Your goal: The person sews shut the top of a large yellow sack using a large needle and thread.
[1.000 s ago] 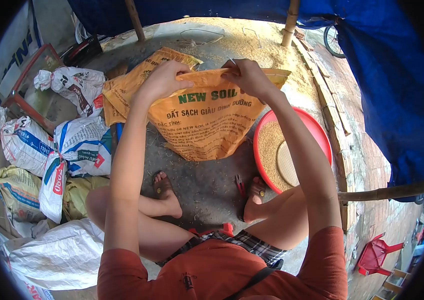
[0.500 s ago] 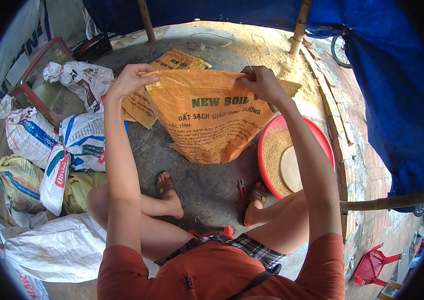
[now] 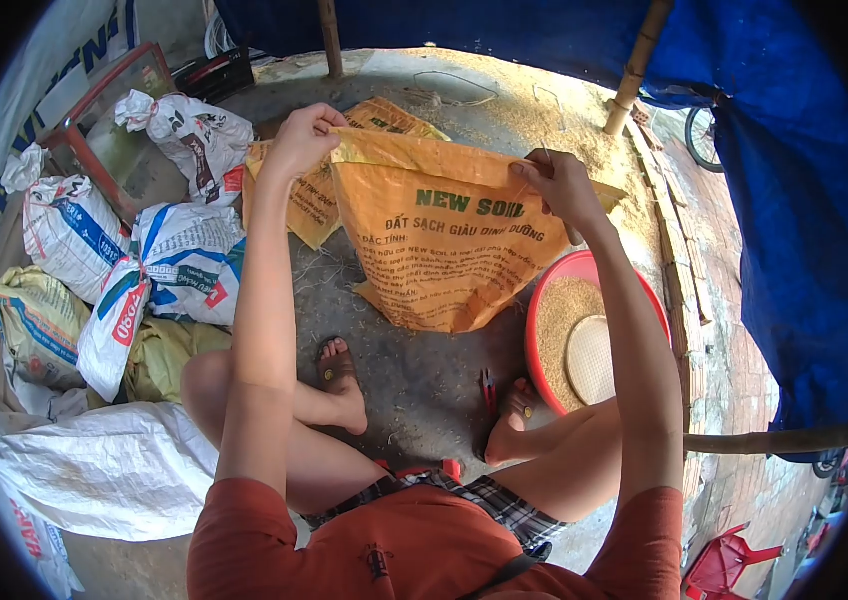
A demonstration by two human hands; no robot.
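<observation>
An orange plastic sack (image 3: 444, 250) printed NEW SOIL hangs stretched between my hands, its top edge pulled taut. My left hand (image 3: 304, 142) pinches the top left corner, thumb and fingers closed. Toward the other end of that edge, my right hand (image 3: 562, 185) grips the sack. A thin metal tool also shows at my right hand, its tip above the fingers and its other end below the palm; I cannot tell its kind. More orange sacks (image 3: 299, 195) lie flat on the floor behind my left hand.
A red basin (image 3: 534, 345) of grain with a round sieve (image 3: 592, 358) stands by my right foot. Pliers (image 3: 488, 388) lie beside that foot. Filled sacks (image 3: 184, 262) crowd the left. A blue tarp (image 3: 784, 200) and bamboo posts (image 3: 639, 65) edge the space.
The view has shifted a little, so most things sit further right. My left hand has risen relative to my right, and the sack's top edge now slopes down toward the right.
</observation>
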